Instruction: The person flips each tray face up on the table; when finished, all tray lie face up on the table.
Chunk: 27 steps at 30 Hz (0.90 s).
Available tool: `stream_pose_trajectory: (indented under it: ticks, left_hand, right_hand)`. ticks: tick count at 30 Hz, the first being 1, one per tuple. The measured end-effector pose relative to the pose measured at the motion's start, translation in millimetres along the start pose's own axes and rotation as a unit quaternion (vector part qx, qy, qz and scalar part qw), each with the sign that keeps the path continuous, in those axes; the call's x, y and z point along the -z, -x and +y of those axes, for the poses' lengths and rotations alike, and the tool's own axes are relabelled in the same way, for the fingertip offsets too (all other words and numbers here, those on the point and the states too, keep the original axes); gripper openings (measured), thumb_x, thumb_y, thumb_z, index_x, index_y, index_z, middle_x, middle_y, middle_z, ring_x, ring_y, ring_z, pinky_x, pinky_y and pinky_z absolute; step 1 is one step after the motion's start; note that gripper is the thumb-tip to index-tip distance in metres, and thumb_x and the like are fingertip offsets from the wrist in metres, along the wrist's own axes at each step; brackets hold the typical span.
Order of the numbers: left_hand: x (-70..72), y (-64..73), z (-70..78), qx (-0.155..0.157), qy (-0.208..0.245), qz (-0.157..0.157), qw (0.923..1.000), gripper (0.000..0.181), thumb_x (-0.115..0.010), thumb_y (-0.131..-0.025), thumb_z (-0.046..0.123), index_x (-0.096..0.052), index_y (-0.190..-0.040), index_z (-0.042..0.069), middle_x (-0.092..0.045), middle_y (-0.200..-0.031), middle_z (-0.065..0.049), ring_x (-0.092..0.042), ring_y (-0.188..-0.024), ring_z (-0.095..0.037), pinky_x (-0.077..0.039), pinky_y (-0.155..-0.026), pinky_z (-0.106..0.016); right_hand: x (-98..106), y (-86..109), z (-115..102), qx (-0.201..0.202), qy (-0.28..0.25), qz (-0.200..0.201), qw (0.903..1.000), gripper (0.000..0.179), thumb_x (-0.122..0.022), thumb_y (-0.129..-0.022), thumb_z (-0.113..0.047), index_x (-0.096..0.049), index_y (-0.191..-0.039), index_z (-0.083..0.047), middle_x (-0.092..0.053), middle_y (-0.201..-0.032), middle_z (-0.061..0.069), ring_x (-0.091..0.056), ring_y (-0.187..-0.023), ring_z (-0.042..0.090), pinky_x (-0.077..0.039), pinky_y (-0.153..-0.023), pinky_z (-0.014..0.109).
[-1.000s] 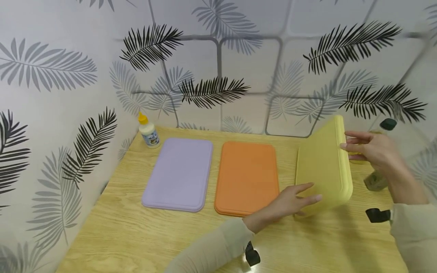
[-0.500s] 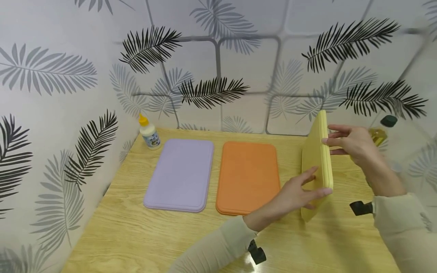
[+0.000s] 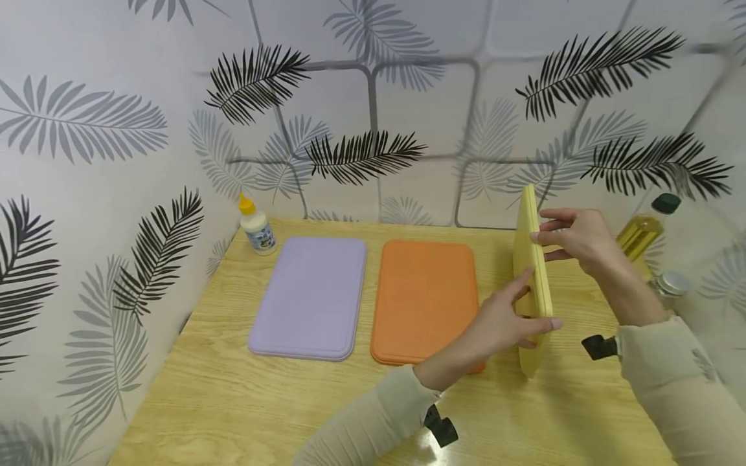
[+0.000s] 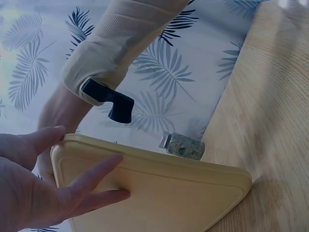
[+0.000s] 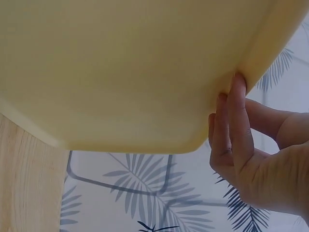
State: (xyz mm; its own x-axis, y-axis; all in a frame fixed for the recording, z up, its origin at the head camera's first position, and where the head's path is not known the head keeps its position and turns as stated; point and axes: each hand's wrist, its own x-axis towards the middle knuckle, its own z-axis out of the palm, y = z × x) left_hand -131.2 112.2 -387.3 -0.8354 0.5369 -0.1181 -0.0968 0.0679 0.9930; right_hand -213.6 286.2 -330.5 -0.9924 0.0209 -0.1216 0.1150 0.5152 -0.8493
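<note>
Yellow board [image 3: 542,281] upright on edge on table [image 3: 250,408], right of orange board [image 3: 425,298]. Left hand [image 3: 504,323] grips its top edge, thumb over, fingers on face; right hand [image 3: 574,239] pinches same edge. Purple board [image 3: 309,298] just left of orange board, oil bottle [image 3: 638,234] well right of it.
</note>
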Motion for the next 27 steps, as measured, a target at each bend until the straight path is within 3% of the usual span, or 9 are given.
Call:
stream_pose_trajectory:
  ticks: [7,14,18,22,27]
  left_hand:
    - [2.1,7.3,1.5,0.000,0.044,0.027,0.9986,0.080,-0.074,-0.084,0.007,-0.034,-0.150,0.028,-0.044,-0.146,0.001,-0.069,-0.073,-0.012,-0.058,-0.060,-0.030]
    - [4.4,13.3,-1.3,-0.002,0.064,0.050,0.9967,0.076,-0.072,-0.084,0.000,-0.037,-0.149,0.018,-0.047,-0.144,-0.004,-0.068,-0.090,-0.011,-0.059,-0.063,-0.031]
    - [7.3,17.5,-6.7,-0.004,0.087,0.070,0.9937,0.074,-0.069,-0.084,-0.006,-0.038,-0.148,0.012,-0.048,-0.143,-0.008,-0.068,-0.096,-0.017,-0.059,-0.065,-0.032]
    - [13.5,19.1,-14.3,-0.009,0.135,0.089,0.9868,0.071,-0.065,-0.083,-0.012,-0.039,-0.147,0.007,-0.050,-0.141,-0.014,-0.068,-0.098,-0.027,-0.059,-0.067,-0.036]
    - [22.8,18.7,-23.7,-0.005,0.179,0.105,0.9783,0.070,-0.064,-0.082,-0.015,-0.040,-0.145,0.004,-0.054,-0.134,-0.013,-0.067,-0.096,-0.028,-0.059,-0.067,-0.036]
  right_hand:
    - [-9.3,-2.7,-4.5,-0.001,-0.009,-0.029,0.9995,0.061,-0.065,-0.092,-0.011,-0.037,-0.143,0.008,-0.046,-0.125,0.024,-0.063,-0.074,0.002,-0.059,-0.071,0.035]
    - [-19.1,-3.7,-7.5,-0.001,-0.027,-0.051,0.9984,0.060,-0.065,-0.092,-0.009,-0.038,-0.143,0.009,-0.045,-0.125,0.024,-0.065,-0.074,0.005,-0.059,-0.071,0.035]
    - [-23.7,-3.9,-2.6,0.002,-0.037,-0.067,0.9970,0.060,-0.060,-0.096,-0.018,-0.036,-0.143,0.009,-0.046,-0.129,0.029,-0.067,-0.082,0.012,-0.058,-0.073,0.036]
    - [-17.1,-5.2,28.8,-0.007,-0.002,-0.073,0.9973,0.068,-0.048,-0.100,-0.040,-0.033,-0.144,0.010,-0.049,-0.130,0.033,-0.065,-0.097,0.029,-0.057,-0.077,0.039]
    - [-0.9,2.4,103.5,-0.063,0.075,-0.104,0.9897,0.074,-0.038,-0.102,-0.045,-0.025,-0.144,0.016,-0.038,-0.135,0.040,-0.049,-0.115,0.049,-0.053,-0.086,0.050]
